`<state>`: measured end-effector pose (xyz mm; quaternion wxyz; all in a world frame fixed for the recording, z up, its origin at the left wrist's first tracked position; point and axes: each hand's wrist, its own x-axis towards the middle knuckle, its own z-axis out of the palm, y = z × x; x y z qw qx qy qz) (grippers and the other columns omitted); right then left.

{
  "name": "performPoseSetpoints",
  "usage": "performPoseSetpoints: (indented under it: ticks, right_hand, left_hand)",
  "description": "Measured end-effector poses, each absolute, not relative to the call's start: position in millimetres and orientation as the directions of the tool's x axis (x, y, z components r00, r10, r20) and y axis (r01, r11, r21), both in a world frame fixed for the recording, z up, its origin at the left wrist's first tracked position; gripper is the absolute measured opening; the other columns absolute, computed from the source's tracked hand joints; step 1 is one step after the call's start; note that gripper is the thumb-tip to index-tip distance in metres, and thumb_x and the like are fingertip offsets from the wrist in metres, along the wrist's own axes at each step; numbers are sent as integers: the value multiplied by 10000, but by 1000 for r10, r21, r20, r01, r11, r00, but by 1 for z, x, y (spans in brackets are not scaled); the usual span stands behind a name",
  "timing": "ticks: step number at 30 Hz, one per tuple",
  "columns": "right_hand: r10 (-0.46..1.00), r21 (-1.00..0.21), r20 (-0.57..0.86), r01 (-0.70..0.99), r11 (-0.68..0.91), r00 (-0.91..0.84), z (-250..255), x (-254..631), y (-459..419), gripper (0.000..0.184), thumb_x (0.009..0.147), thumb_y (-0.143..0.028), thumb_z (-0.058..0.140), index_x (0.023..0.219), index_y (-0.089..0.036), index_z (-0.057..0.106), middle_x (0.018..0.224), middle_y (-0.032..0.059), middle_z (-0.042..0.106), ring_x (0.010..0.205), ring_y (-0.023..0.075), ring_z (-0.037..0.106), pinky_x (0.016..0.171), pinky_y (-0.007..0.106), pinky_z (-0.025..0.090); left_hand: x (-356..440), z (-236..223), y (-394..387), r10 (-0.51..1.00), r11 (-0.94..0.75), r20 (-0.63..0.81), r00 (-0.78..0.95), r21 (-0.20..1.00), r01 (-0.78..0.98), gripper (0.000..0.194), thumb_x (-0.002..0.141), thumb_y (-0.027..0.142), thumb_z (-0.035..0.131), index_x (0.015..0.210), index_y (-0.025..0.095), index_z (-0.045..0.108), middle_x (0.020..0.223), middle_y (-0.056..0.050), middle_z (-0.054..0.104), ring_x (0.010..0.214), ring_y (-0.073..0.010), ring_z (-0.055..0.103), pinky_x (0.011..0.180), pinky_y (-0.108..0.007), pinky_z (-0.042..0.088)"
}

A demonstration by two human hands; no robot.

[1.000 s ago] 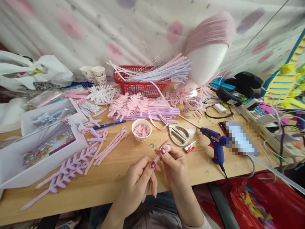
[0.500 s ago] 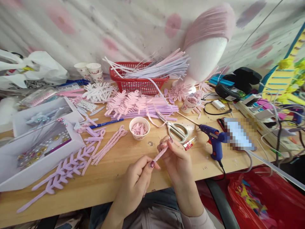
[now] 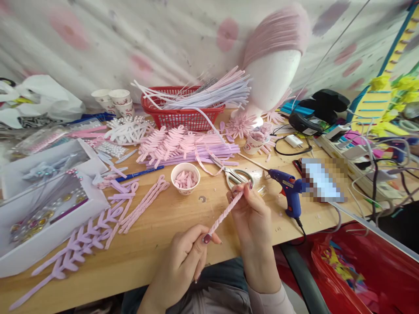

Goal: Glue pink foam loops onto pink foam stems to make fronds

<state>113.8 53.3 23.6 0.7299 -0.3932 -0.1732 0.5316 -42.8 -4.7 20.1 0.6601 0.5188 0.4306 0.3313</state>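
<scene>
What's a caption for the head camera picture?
Left hand and right hand hold a twisted pink strand over the table.

fuzzy held stem (image 3: 225,213), smooth wooden table (image 3: 150,242), plastic basket (image 3: 183,119)

Pink twist (image 3: 225,213) partly hidden, white box (image 3: 39,250) cropped
</scene>
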Motion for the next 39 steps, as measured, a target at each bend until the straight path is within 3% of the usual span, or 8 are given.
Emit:
performPoseSetpoints:
  ticks: [6,10,19,24,27,29,33,39]
  right_hand:
    - [920,-860,-138,-505,71,365,24,113,54,222,637,-406,876,727,-224,784,731,2,701,604,112,517,622,277,446]
    - [911,-886,-94,-451,108,402,23,112,53,212,603,-388,903,709,-245,788,799,11,740,689,135,581,696,294,481]
    - [864,-919,-30,-354,174,502,22,107,45,170,637,-351,887,761,-262,810,795,15,783,771,177,671,824,370,507]
    - [888,-934,1,-317,165,461,26,109,47,175,665,-343,880,791,-251,800,778,-5,766,798,159,674,852,349,510]
    - [878,-942,54,-267,202,476,30,107,49,332,688,-302,870,994,-236,760,754,-30,733,735,133,660,814,327,521]
    - [842,-946,91,-217,239,532,33,105,49,424,689,-271,870,1074,-216,702,674,-59,694,664,121,641,782,317,523]
    - [792,-936,127,-193,296,597,36,102,49,407,666,-227,877,995,-211,639,608,-87,668,614,109,628,775,297,521]
    - [824,-943,78,-227,243,561,37,103,50,408,671,-267,871,989,-206,623,594,-86,651,611,116,624,764,304,521]
  left_hand:
    - [-43,19,-7,898,302,-279,340,953,-16,501,938,625,441,848,164,613,383,85,400,336,-77,313,396,-198,269]
    - [-44,20,-10,912,348,-335,238,937,-14,534,886,670,501,714,174,595,348,75,395,318,-69,305,389,-196,236]
    - [-53,19,-16,903,351,-294,314,925,-142,557,866,657,562,651,150,648,329,65,399,300,-55,333,399,-191,258]
    - [-49,21,-11,960,257,-238,145,957,-136,441,852,561,652,806,134,751,607,-25,655,442,-90,521,469,-217,406]
    - [-47,22,-9,970,241,-235,61,962,-129,389,853,515,670,822,136,753,661,-27,670,461,-85,527,485,-218,421]
    - [-47,22,-9,958,281,-266,104,944,-174,416,843,527,675,735,129,729,594,-22,645,454,-93,536,482,-220,422]
    - [-49,22,-9,887,446,-368,281,841,-308,500,816,598,671,656,125,669,484,-13,602,401,-102,536,457,-222,424]
    - [-52,23,-6,867,490,-406,287,799,-349,633,830,704,560,850,99,746,579,-49,666,419,-129,581,458,-252,464]
